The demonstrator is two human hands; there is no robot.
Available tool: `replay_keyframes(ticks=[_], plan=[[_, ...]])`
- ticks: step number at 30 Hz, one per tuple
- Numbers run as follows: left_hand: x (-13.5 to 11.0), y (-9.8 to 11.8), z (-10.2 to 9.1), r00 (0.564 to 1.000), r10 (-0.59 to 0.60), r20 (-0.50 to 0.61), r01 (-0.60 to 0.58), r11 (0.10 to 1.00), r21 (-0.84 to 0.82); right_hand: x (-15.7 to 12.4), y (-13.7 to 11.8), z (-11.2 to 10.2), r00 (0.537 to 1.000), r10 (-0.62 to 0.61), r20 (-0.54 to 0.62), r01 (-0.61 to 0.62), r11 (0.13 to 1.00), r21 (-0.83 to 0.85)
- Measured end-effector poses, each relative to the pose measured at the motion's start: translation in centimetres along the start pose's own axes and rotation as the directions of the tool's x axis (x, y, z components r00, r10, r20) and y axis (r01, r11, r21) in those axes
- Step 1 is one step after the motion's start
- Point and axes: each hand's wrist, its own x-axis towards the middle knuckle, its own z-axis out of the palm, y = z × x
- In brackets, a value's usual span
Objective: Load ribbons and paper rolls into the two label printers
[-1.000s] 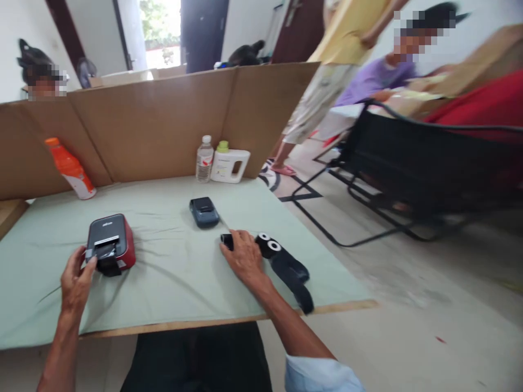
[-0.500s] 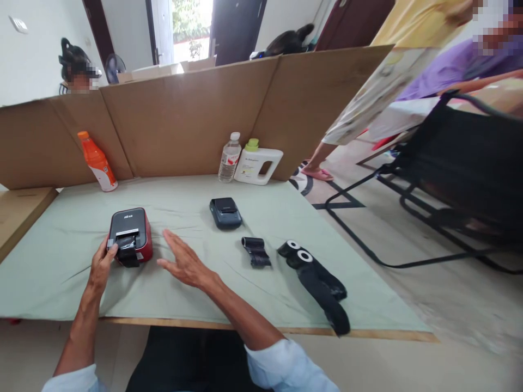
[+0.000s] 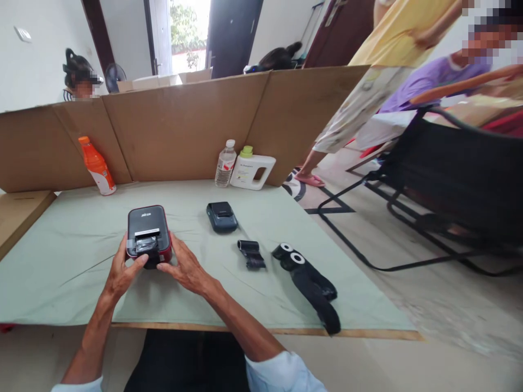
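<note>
A black-topped label printer (image 3: 149, 219) with a red lower body is gripped between my two hands just over the green cloth. A strip of shiny black film (image 3: 147, 244) comes out of its front slot. My left hand (image 3: 121, 275) wraps the printer's left side, thumb on the film strip. On the other side, my right hand (image 3: 186, 267) presses its palm and fingers against the red wall, thumb at the front lower corner. The far fingers of both hands are partly hidden behind the printer.
A smaller dark portable device (image 3: 222, 216), a short roll of black film (image 3: 250, 253) and longer black rolls with white cores (image 3: 308, 280) lie to the right. An orange bottle (image 3: 98, 166), a water bottle (image 3: 225, 166) and a white jug (image 3: 251, 171) stand against the cardboard screen (image 3: 183, 130).
My right hand has come from open beside the printer to gripping its right side. The printer has shifted right and turned, with my left hand still on it.
</note>
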Motion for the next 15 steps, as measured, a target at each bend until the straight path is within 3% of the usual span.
replay_keyframes(ticks=[6, 11, 15], plan=[[0.8, 0.3, 5.0, 0.987, 0.021, 0.161, -0.025, 0.999, 0.021, -3.0, -0.6, -5.4, 0.991, 0.097, -0.095, -0.093, 0.994, 0.052], [0.9, -0.7, 7.5, 0.965, 0.035, 0.262, -0.058, 0.995, 0.081, -5.4, 0.7, -6.4, 0.971, 0.184, -0.154, -0.172, 0.981, 0.084], [0.5, -1.8, 8.1, 0.954, 0.087, 0.287, -0.121, 0.987, 0.105, -6.7, 1.9, -6.6, 0.964, 0.215, -0.155, -0.201, 0.975, 0.099]])
